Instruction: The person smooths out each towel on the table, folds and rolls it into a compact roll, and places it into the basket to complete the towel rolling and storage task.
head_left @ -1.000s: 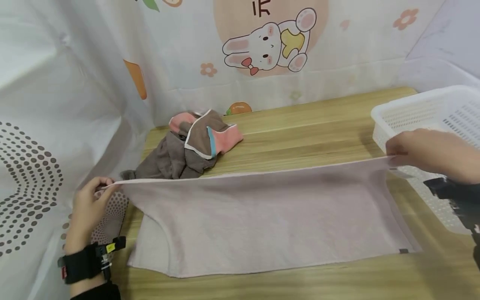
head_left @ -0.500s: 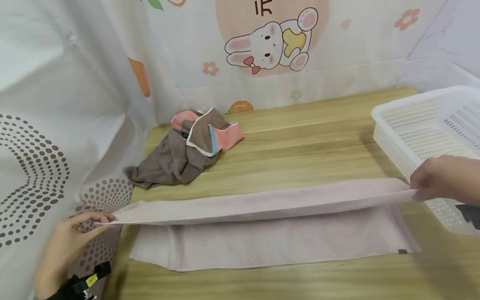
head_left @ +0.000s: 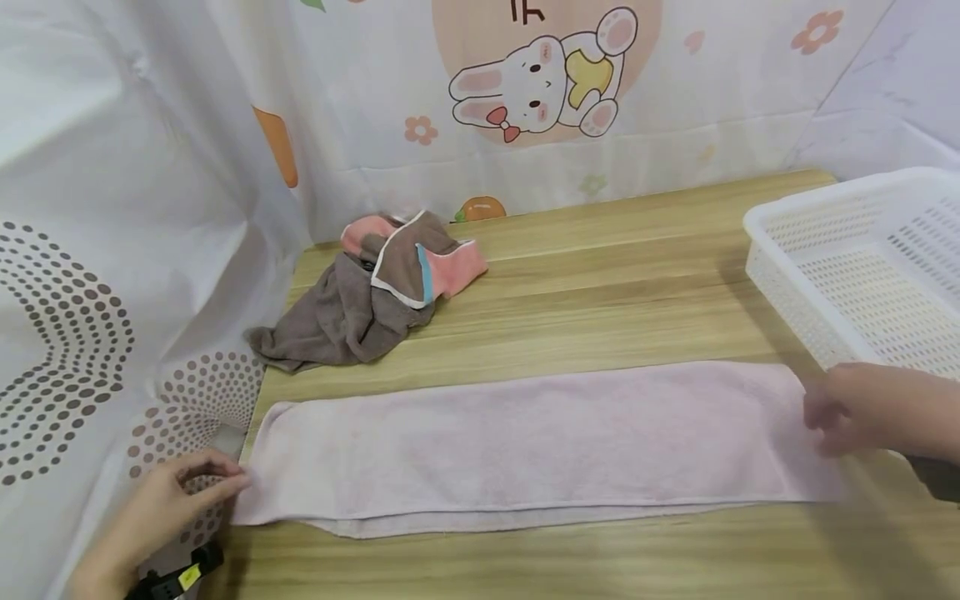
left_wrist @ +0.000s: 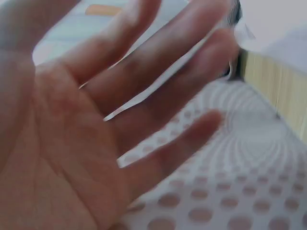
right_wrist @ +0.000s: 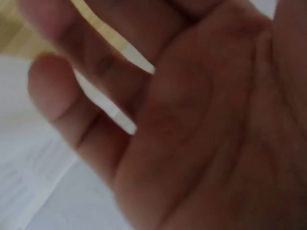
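Note:
A pale pink towel point(head_left: 525, 450) lies folded in a long strip across the front of the wooden table, its lower layer showing slightly below the top one. At its left end, my left hand point(head_left: 161, 508) touches the edge with thumb and fingertips close together. The left wrist view shows the fingers of that hand point(left_wrist: 120, 105) spread and relaxed. Beside the towel's right end is my right hand point(head_left: 877, 412), slightly blurred, with loosely bent fingers. In the right wrist view, no cloth shows in this hand point(right_wrist: 177, 115).
A crumpled grey-brown cloth with pink parts point(head_left: 337, 312) lies at the back left of the table point(head_left: 637, 292). A white perforated basket point(head_left: 795, 292) stands at the right. White patterned sheets point(head_left: 360, 192) hang behind and at the left.
The towel's raised edge has come forward and down, so the top layer now lies over the lower one. Both hands have lowered with it, and the right has come off the towel.

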Motion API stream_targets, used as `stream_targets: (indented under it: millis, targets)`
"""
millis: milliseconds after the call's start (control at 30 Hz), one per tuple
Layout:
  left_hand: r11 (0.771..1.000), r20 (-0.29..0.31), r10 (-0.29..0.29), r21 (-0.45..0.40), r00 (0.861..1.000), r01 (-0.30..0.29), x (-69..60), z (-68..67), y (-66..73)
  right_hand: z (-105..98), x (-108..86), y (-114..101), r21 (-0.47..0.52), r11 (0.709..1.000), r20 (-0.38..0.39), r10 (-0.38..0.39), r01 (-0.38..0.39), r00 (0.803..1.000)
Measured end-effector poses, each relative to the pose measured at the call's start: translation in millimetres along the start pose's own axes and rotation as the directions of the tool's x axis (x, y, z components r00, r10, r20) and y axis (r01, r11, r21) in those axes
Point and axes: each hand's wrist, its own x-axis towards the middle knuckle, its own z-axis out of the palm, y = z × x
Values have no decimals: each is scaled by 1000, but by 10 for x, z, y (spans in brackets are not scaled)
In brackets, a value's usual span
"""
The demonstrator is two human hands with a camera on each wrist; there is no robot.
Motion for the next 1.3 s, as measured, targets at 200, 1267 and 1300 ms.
stream_targets:
  millis: [200,1267,1300]
  targets:
    - [995,-139,94,40,986,-89,313,124,88,164,313,-247,-74,995,-271,-86,68,959]
    - [947,-171,-315,8,934,321,753,479,-181,435,786,-5,151,981,-155,144,-121,977]
    - [942,-180,-327,20,928,336,759,486,-159,431,784,-3,159,979,-151,151,-127,977]
